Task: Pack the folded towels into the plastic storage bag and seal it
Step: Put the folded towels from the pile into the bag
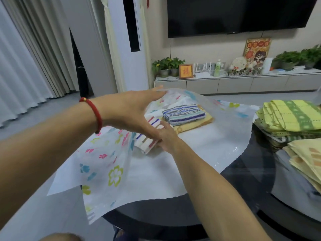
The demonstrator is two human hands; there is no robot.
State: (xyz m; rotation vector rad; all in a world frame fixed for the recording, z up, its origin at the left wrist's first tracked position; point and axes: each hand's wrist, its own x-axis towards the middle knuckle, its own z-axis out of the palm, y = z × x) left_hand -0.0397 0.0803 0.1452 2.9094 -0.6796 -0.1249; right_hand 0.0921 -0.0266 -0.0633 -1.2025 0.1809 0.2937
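Plastic storage bag (199, 152) lies flat across the dark round counter (243, 180), flower-printed upper layer raised. Left hand (132, 110), fingers nearly straight, lifts that layer at the mouth. Right hand (166, 136), inside the bag, grips a white towel with coloured dashes (147, 136). Striped towel (184, 114) on a yellow towel (194, 125) sits deeper inside. Stacked towels (291, 119) wait at right.

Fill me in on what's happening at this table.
A person is packing folded towels into a flower-printed plastic bag lying on a dark round table. The left hand lifts the bag's top layer, while the right hand pushes a white striped towel inside. A blue striped towel already lies on a yellow towel in there. More folded towels wait at the right.
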